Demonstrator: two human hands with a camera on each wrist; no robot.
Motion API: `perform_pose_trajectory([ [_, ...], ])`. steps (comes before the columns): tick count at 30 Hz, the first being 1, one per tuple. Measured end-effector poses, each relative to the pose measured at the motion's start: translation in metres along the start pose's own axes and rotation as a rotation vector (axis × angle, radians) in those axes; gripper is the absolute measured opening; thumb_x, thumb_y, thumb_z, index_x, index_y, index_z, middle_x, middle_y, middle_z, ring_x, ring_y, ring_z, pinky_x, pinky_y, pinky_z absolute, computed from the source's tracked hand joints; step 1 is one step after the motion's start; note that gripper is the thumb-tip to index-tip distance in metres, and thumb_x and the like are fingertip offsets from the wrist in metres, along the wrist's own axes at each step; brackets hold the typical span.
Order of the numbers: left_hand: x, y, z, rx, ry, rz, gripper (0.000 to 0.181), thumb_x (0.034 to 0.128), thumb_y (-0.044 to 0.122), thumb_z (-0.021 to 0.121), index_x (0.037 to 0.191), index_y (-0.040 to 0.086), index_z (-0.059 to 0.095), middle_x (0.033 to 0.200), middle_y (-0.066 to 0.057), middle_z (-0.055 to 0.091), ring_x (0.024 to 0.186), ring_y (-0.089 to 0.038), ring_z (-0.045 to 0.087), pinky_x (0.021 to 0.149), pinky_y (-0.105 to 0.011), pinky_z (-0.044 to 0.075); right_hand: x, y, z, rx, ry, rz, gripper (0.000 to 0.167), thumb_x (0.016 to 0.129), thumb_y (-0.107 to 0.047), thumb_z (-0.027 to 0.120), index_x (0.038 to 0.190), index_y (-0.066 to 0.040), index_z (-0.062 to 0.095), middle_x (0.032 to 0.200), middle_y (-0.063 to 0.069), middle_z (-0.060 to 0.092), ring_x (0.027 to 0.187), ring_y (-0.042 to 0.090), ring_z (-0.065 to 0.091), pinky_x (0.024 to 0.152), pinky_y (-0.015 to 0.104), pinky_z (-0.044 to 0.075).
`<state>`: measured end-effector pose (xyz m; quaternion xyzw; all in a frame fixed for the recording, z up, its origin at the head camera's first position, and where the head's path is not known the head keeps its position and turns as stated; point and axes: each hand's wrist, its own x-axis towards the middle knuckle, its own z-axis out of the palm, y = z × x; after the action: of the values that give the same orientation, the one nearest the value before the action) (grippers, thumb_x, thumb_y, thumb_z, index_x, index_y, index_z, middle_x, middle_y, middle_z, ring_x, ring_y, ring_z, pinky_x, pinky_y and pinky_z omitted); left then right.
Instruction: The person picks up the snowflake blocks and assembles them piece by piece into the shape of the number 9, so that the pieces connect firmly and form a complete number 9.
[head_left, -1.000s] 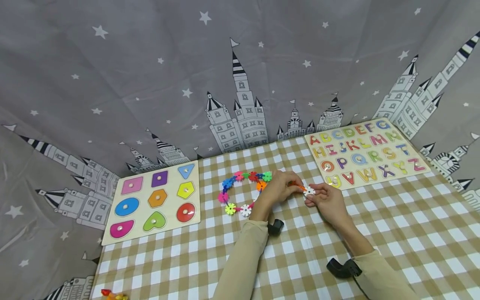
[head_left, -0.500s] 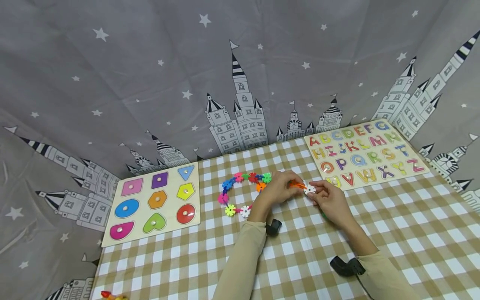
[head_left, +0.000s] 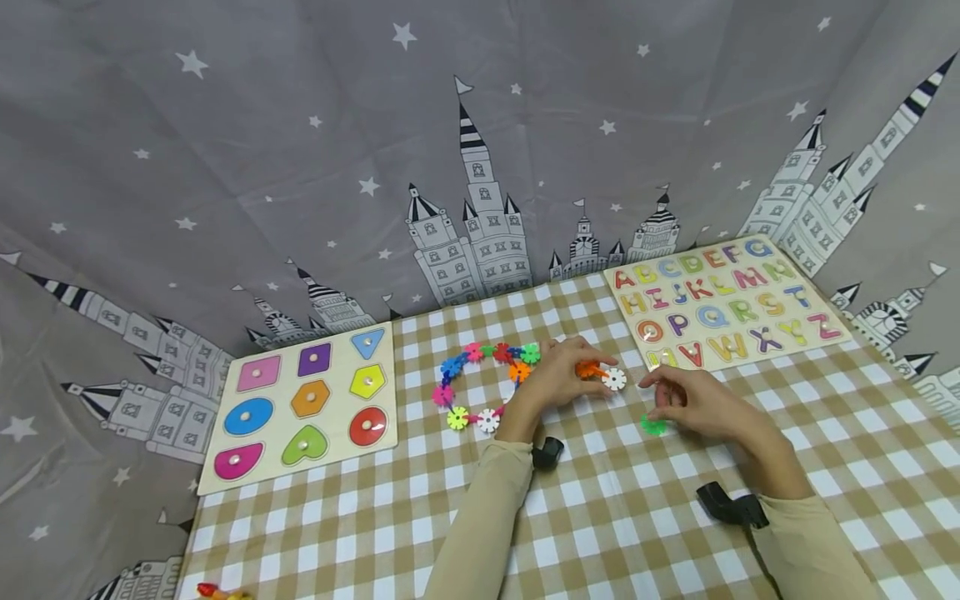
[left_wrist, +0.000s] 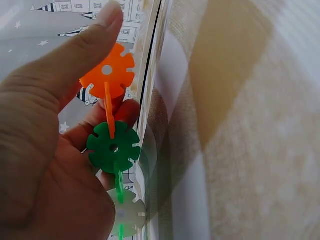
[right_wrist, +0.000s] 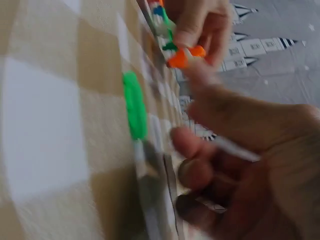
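My left hand (head_left: pixel 558 379) holds the end of a chain of notched plastic discs, with thumb and fingers around an orange disc (left_wrist: pixel 107 70). A green disc (left_wrist: pixel 114 147) joins on below it in the left wrist view. A white disc (head_left: pixel 615 379) shows by the left fingertips. Linked discs of many colours, among them a yellow one (head_left: pixel 457 418), curve in a ring on the tablecloth left of this hand, which partly hides it. My right hand (head_left: pixel 697 404), fingers loosely bent and holding nothing visible, hovers beside a loose green disc (right_wrist: pixel 134 106).
A wooden shape puzzle (head_left: pixel 341 439) lies at the left. At the back right is an alphabet puzzle board (head_left: pixel 660 304). A small red and yellow toy (head_left: pixel 217 591) sits at the near left edge. Behind the checked tablecloth (head_left: pixel 600 533) hangs a grey castle-print curtain (head_left: pixel 300 167).
The right hand has let go of the white disc and drawn away to the right. The loose green disc has come into view below it. My left hand has stayed nearly in place.
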<state>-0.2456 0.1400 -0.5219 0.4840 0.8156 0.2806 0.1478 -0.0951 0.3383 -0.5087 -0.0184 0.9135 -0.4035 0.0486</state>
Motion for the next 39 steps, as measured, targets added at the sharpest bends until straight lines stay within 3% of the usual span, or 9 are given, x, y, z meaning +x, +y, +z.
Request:
perform_pose_trajectory([
  [3,-0.001,0.0,0.001,0.017,-0.019,-0.013,0.04,0.0776,0.04,0.081,0.115,0.028,0.073,0.105,0.008,0.061,0.097,-0.006,0.054,0.092,-0.033,0.024,-0.004,0.005,-0.004,-0.019,-0.108,-0.027,0.039,0.077,-0.022,0.083,0.105,-0.004,0.063,0.077,-0.001,0.053,0.064,0.004,0.043,0.059,0.021,0.039],
  [6,0.0,0.0,0.002,0.02,-0.028,-0.015,0.039,0.0776,0.04,0.081,0.114,0.029,0.074,0.104,0.009,0.06,0.097,-0.005,0.053,0.093,-0.034,0.023,-0.005,0.007,-0.003,-0.052,-0.14,-0.054,0.035,0.075,-0.019,0.084,0.099,-0.007,0.062,0.076,-0.001,0.05,0.065,0.003,0.042,0.06,0.021,0.038],
  [11,0.0,0.0,0.001,0.036,-0.032,0.002,0.041,0.0762,0.041,0.082,0.114,0.029,0.073,0.104,0.009,0.06,0.097,-0.004,0.052,0.092,-0.034,0.022,-0.002,0.004,0.002,-0.112,-0.115,-0.035,0.031,0.073,-0.017,0.085,0.091,-0.01,0.061,0.072,-0.003,0.047,0.066,0.004,0.041,0.061,0.022,0.035],
  [18,-0.001,-0.002,0.001,0.049,-0.039,0.018,0.04,0.077,0.042,0.081,0.114,0.029,0.074,0.104,0.009,0.06,0.096,-0.004,0.052,0.092,-0.035,0.022,0.001,0.001,0.008,-0.104,-0.053,-0.008,0.025,0.079,-0.017,0.081,0.086,-0.01,0.059,0.071,-0.004,0.049,0.065,0.006,0.043,0.06,0.023,0.037],
  [22,-0.002,-0.001,0.001,0.047,-0.033,0.035,0.039,0.0766,0.042,0.081,0.113,0.028,0.074,0.103,0.01,0.06,0.095,-0.003,0.052,0.092,-0.035,0.022,0.004,-0.002,0.014,-0.081,0.018,0.001,0.02,0.084,-0.017,0.077,0.086,-0.012,0.058,0.07,-0.005,0.05,0.062,0.007,0.044,0.058,0.024,0.038],
  [30,0.002,0.0,0.002,0.05,-0.018,0.068,0.037,0.0784,0.042,0.08,0.112,0.029,0.075,0.099,0.011,0.061,0.092,-0.002,0.051,0.092,-0.035,0.022,0.011,-0.004,0.021,-0.088,0.264,-0.022,0.018,0.086,-0.014,0.076,0.089,-0.009,0.059,0.066,-0.003,0.051,0.056,0.005,0.041,0.052,0.023,0.036],
  [35,0.002,0.0,0.002,0.072,-0.02,0.066,0.037,0.0781,0.043,0.08,0.112,0.03,0.075,0.1,0.013,0.063,0.093,-0.002,0.053,0.092,-0.035,0.023,0.014,-0.004,0.028,-0.079,0.323,-0.005,0.019,0.084,-0.011,0.077,0.088,-0.01,0.059,0.063,-0.003,0.052,0.055,0.005,0.042,0.051,0.022,0.036],
  [39,-0.001,-0.002,0.0,0.066,-0.014,0.067,0.038,0.0778,0.042,0.08,0.112,0.029,0.075,0.103,0.015,0.068,0.096,-0.002,0.055,0.092,-0.036,0.023,0.016,-0.007,0.036,-0.011,0.36,0.009,0.019,0.082,-0.008,0.078,0.087,-0.007,0.059,0.063,-0.001,0.061,0.053,0.003,0.05,0.049,0.021,0.04],
])
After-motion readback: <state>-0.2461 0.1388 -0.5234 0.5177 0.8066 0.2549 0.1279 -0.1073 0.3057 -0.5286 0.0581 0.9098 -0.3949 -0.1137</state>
